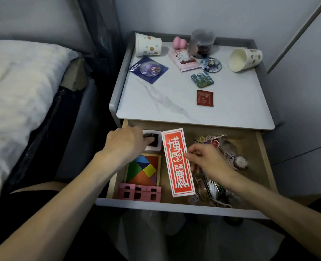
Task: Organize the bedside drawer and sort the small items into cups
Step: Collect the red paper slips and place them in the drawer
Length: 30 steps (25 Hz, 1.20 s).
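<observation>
- The bed [24, 81], with white bedding, fills the left of the scene beside the bedside unit.
- Your left hand [125, 146] reaches into the far left corner of the open drawer [174, 207]. Its fingers curl down over a small white box [153, 146] with dark contents. Whether they grip it cannot be told.
- The tangram puzzle [143, 169], coloured pieces in a wooden tray, lies just near of the white box. The pink blocks [140, 192] sit against the drawer's near wall.
- The left cup [148, 45], of paper, lies on its side at the far left of the surface [165, 95]. The blue badge card [148, 69] lies just near of it.
- The red card [178, 162], long and printed with white characters, lies lengthwise in the middle of the drawer.
- In the middle of the surface are the pink packet [184, 60], the clear jar [202, 43], the round badge [211, 64], the green square badge [202, 79] and, nearest to you, the red sachet [205, 98].
- Your right hand [208, 162] pinches the right edge of the red card between thumb and fingers.
- The small items [229, 147], a tangle of hair ties and clips, lie in the right half of the drawer, partly under your right hand.
- The right cup [245, 59] lies on its side at the far right of the surface, with its mouth turned left.
</observation>
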Motion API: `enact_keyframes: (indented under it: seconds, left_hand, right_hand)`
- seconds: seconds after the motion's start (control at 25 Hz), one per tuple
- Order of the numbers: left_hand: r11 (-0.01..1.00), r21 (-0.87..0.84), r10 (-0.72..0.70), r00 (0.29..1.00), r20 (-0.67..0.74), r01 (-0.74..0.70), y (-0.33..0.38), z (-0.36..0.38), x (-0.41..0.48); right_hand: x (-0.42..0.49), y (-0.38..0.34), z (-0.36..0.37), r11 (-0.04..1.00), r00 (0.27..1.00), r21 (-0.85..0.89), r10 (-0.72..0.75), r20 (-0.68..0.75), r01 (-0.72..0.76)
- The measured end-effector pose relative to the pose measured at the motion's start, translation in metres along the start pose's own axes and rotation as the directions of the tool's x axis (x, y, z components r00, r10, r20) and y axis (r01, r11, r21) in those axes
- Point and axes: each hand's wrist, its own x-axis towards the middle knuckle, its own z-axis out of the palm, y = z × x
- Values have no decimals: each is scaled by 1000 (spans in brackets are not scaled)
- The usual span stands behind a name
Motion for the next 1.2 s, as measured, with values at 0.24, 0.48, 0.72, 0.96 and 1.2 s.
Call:
enact_keyframes:
  seconds: [0.24, 0.48, 0.72, 0.96, 1.2]
  left_hand:
    - [994, 110, -22, 999, 42, 18, 2, 17, 3]
    - [973, 228, 21, 999, 28, -27, -2, 25, 10]
    - [959, 279, 21, 998, 55, -36, 1, 26, 16]
    - [937, 347, 24, 998, 63, -45, 2, 28, 16]
    - [912, 404, 55, 998, 35, -64, 3, 27, 13]
  right_hand:
    - [25, 33, 15, 975, 975, -31, 220, -18, -220]
    - [65, 37, 40, 946, 946, 129, 310, -91, -297]
    - [74, 41, 44, 960, 949, 41, 282, -143, -279]
    - [75, 36, 47, 955, 938, -8, 289, -189, -296]
    - [69, 33, 44, 960, 948, -36, 270, -167, -279]
